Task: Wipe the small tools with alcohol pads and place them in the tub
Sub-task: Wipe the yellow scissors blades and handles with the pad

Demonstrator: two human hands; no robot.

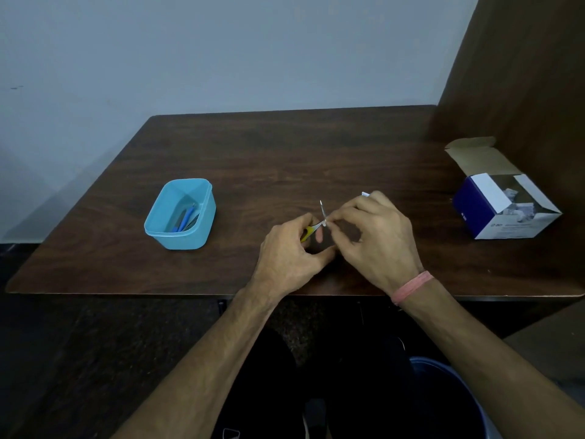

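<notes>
Nearest us, above the dark wooden worktop [285, 147], our left hand [291, 258] curls its fingers round the yellow handle of a small metal-bladed tool [322, 213]. Our right hand [376, 239] pinches a small white alcohol pad [325, 222] against the blade. We judge the tool light, stiff and sharp-tipped, so best held by its handle. Farther left sits the light-blue plastic tub [202, 213], blue-handled tools [186, 218] already inside; far right, the open blue-and-white cardboard box [481, 210].

Yellow-handled tool [311, 228] held blade-up; blue tub [180, 215] holds blue tools [185, 218].
</notes>
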